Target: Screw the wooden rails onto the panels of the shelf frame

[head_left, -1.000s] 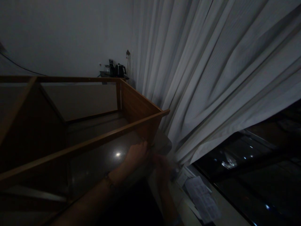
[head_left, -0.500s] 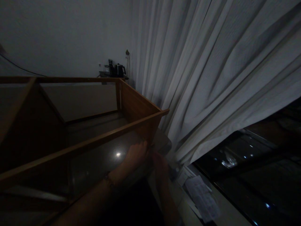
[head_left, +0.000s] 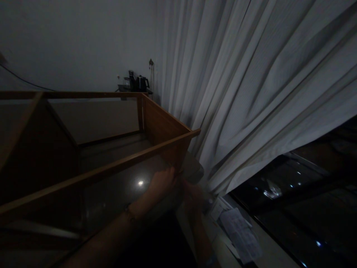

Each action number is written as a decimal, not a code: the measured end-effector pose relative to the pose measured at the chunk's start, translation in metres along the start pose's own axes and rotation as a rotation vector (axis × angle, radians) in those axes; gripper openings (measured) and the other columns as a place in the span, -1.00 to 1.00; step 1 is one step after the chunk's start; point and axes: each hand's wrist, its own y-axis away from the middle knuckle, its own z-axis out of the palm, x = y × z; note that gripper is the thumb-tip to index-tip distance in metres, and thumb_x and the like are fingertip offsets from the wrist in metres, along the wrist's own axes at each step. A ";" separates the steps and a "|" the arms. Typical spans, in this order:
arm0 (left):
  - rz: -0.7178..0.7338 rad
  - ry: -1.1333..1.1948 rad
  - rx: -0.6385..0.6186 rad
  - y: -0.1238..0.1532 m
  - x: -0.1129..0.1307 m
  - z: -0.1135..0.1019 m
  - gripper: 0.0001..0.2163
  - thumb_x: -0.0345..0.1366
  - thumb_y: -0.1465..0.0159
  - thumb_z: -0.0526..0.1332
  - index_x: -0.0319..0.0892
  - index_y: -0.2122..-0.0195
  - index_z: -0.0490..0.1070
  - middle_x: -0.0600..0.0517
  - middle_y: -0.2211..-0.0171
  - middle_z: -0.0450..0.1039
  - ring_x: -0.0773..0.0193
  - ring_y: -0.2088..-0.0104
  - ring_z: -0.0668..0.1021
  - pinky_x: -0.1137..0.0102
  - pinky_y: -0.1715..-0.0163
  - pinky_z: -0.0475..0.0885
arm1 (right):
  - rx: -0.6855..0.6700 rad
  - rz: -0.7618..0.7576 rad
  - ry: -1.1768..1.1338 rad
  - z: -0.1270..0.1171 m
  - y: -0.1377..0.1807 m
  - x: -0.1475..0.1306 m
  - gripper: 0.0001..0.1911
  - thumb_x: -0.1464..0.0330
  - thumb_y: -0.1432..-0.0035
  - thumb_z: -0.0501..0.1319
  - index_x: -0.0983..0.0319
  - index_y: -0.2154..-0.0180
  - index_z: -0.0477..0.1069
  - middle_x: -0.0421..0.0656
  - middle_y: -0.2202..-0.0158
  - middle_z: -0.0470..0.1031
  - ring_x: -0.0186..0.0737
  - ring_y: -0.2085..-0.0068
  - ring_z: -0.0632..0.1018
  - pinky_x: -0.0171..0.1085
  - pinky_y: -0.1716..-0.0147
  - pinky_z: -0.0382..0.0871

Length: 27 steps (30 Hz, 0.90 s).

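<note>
A large wooden frame (head_left: 117,166), open on top with panelled ends, lies on a shiny grey surface (head_left: 119,190) in dim light. At the lower edge of its near right end panel (head_left: 180,152), the fingers of my left hand (head_left: 162,182) are closed against the wood. A dark bracelet circles that wrist. Just right of it and slightly lower, my right hand (head_left: 193,197) is held close to the same corner with fingers bent together. Motion blur and darkness hide its fingertips and whatever may be between them.
White curtains (head_left: 223,93) hang close along the right. Papers (head_left: 241,234) lie on a pale surface at lower right, beside dark reflective glass (head_left: 292,208). A black kettle (head_left: 142,82) stands on a small table at the back wall.
My right hand has turned and shifted slightly beside the corner. My left hand and the wooden frame stay practically where they were.
</note>
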 end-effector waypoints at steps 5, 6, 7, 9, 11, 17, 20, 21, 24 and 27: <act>-0.001 0.003 0.002 -0.001 -0.001 0.002 -0.67 -0.18 -0.44 -0.10 -0.28 0.02 0.32 -0.24 0.14 0.54 -0.02 0.19 0.64 0.23 0.27 0.50 | -0.013 -0.160 0.087 -0.002 -0.005 0.009 -0.61 0.35 -0.37 -0.02 0.09 -0.07 0.49 -0.11 0.04 0.59 -0.19 0.10 0.59 -0.17 0.05 0.42; 0.001 0.003 0.001 -0.001 -0.001 0.002 -0.68 -0.18 -0.44 -0.09 -0.28 0.02 0.32 -0.24 0.13 0.53 -0.01 0.19 0.64 0.23 0.27 0.50 | -0.028 -0.170 0.087 -0.002 -0.006 0.010 -0.60 0.35 -0.36 -0.02 0.08 -0.07 0.48 -0.12 0.05 0.60 -0.19 0.10 0.60 -0.18 0.06 0.43; 0.003 0.003 -0.001 -0.001 -0.001 0.001 -0.68 -0.19 -0.44 -0.09 -0.28 0.01 0.32 -0.24 0.13 0.53 -0.02 0.19 0.64 0.23 0.26 0.50 | -0.050 -0.173 0.086 -0.003 -0.006 0.011 -0.60 0.35 -0.35 -0.01 0.06 -0.08 0.48 -0.12 0.06 0.60 -0.19 0.11 0.60 -0.19 0.07 0.44; 0.008 0.001 -0.003 -0.001 -0.001 0.001 -0.69 -0.21 -0.43 -0.08 -0.29 0.02 0.32 -0.24 0.13 0.53 -0.03 0.19 0.63 0.21 0.26 0.50 | -0.103 -0.176 0.082 -0.005 -0.007 0.012 -0.61 0.35 -0.33 0.02 0.03 -0.08 0.48 -0.15 0.08 0.61 -0.19 0.14 0.61 -0.22 0.11 0.47; 0.016 0.001 0.000 0.000 0.000 0.000 -0.69 -0.22 -0.43 -0.09 -0.29 0.01 0.32 -0.23 0.13 0.53 -0.05 0.18 0.63 0.19 0.27 0.50 | -0.122 -0.193 0.082 -0.008 -0.007 0.014 -0.62 0.35 -0.31 0.04 0.01 -0.06 0.50 -0.16 0.12 0.62 -0.19 0.16 0.61 -0.24 0.13 0.49; 0.013 -0.002 -0.008 0.001 0.002 -0.003 -0.71 -0.24 -0.43 -0.09 -0.29 0.03 0.32 -0.23 0.14 0.53 -0.05 0.18 0.63 0.17 0.26 0.51 | -0.158 -0.265 0.137 -0.012 -0.007 0.022 -0.55 0.39 -0.31 -0.03 0.08 -0.13 0.43 -0.12 0.01 0.57 -0.20 0.07 0.58 -0.19 0.05 0.48; -0.001 0.001 -0.010 0.002 0.002 -0.004 -0.71 -0.23 -0.43 -0.08 -0.29 0.03 0.32 -0.23 0.15 0.54 -0.06 0.20 0.64 0.17 0.28 0.51 | -0.146 -0.273 0.148 -0.011 -0.007 0.023 -0.54 0.42 -0.31 -0.05 0.09 -0.12 0.44 -0.12 0.00 0.57 -0.21 0.07 0.58 -0.19 0.05 0.48; -0.003 0.003 -0.009 0.002 0.002 -0.004 -0.70 -0.22 -0.43 -0.08 -0.28 0.03 0.32 -0.22 0.16 0.55 -0.06 0.21 0.64 0.18 0.29 0.51 | -0.121 -0.267 0.143 -0.010 -0.007 0.022 -0.54 0.43 -0.31 -0.05 0.10 -0.10 0.46 -0.11 0.02 0.58 -0.22 0.09 0.58 -0.20 0.07 0.49; 0.004 0.007 -0.008 0.001 0.002 -0.003 -0.69 -0.22 -0.44 -0.10 -0.27 0.03 0.32 -0.21 0.16 0.55 -0.05 0.20 0.64 0.18 0.28 0.51 | -0.039 -0.233 0.096 -0.009 -0.007 0.016 -0.59 0.40 -0.33 -0.02 0.12 -0.04 0.51 -0.10 0.10 0.62 -0.21 0.14 0.59 -0.22 0.13 0.49; 0.000 0.007 -0.005 0.001 0.001 -0.001 -0.68 -0.20 -0.43 -0.08 -0.29 0.00 0.32 -0.24 0.16 0.54 -0.06 0.18 0.64 0.18 0.26 0.51 | 0.010 -0.153 0.046 -0.010 -0.006 0.008 -0.64 0.33 -0.34 0.02 0.13 0.02 0.55 -0.09 0.13 0.62 -0.19 0.14 0.59 -0.20 0.13 0.48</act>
